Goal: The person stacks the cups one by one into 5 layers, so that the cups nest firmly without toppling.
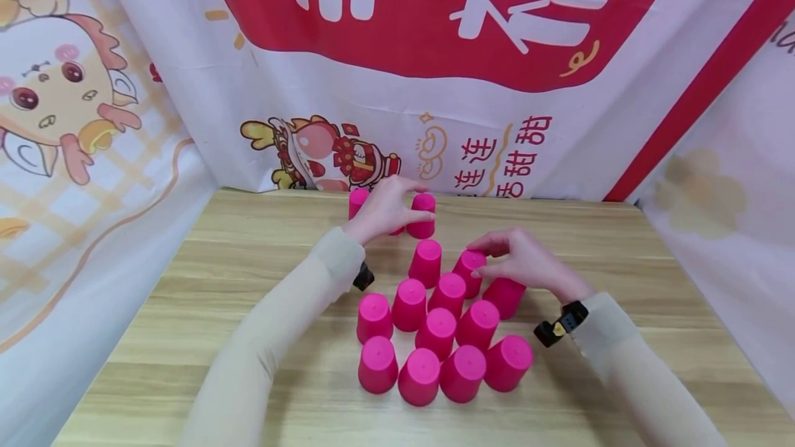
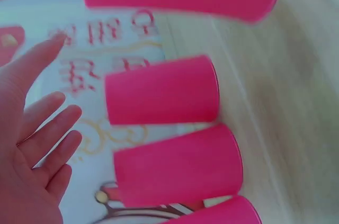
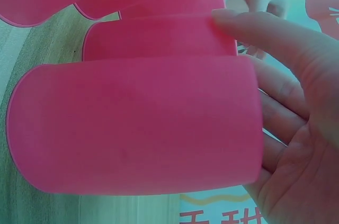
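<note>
Upside-down pink cups stand on the wooden table. My left hand (image 1: pixel 386 209) is over the back row, between a left cup (image 1: pixel 357 203) and a right cup (image 1: pixel 422 218), and partly covers another. In the left wrist view its fingers are relaxed and apart from the cups (image 2: pixel 161 92). My right hand (image 1: pixel 524 262) grips a cup (image 1: pixel 467 283) at the right of the group; the thumb lies near its base end in the right wrist view. A neighbouring cup (image 1: pixel 504 297) sits beneath that hand and fills the foreground (image 3: pixel 132 128).
Several more cups are grouped toward me, with a front row (image 1: pixel 419 378) closest. A printed cloth (image 1: pixel 397 116) hangs along the table's back edge, with side cloths left and right. Bare wooden tabletop (image 1: pixel 248 254) shows at the left.
</note>
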Motion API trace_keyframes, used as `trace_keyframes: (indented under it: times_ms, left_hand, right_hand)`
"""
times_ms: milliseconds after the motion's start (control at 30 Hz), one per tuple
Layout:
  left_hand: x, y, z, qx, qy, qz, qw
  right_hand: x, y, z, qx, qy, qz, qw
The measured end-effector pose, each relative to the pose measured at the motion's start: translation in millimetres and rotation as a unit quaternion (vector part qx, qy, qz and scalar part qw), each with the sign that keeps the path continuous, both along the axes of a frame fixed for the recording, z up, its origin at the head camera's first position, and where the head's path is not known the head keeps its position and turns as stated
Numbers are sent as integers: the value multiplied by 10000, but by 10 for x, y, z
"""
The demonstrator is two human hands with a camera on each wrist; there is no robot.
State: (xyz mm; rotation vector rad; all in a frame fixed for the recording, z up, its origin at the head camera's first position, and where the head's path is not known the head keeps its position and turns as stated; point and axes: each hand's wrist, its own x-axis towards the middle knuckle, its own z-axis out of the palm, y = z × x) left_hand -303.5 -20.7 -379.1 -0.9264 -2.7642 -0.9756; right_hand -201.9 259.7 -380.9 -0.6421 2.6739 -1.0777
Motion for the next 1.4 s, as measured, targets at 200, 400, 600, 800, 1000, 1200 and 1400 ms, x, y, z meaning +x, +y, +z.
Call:
trace_keyframes:
  times_ms: [200,400,600,800,1000,1200,1400]
  left_hand:
    - [331,-72,-51,271,-1063,-699,9915]
    - [467,-153,-180,159,-1591,-864,9833]
    - [497,-209,-234,266,-1630,-928,9819]
    - [521,-268,-279,485,-1635,-1004,9802]
    - [546,-299,-304,623,-1694,-984,9786]
    - [554,-294,-321,636,-1751,-917,9782]
    - [562,-301,-327,646,-1828,-822,9776]
  right_hand:
    - [6,-11,8,0,-52,-32,10000]
    - [9,-10,12,35,-108,-58,9999]
    - [19,-4,6,41,-91,-82,9999]
    - [34,1,-14,22,-24,-59,10000]
    - [19,-18,-18,113,17,-15,9999]
    - [-86,-28,80,-38,14,-278,9996]
    - [-335,-38,211,-248,552,-386,9974]
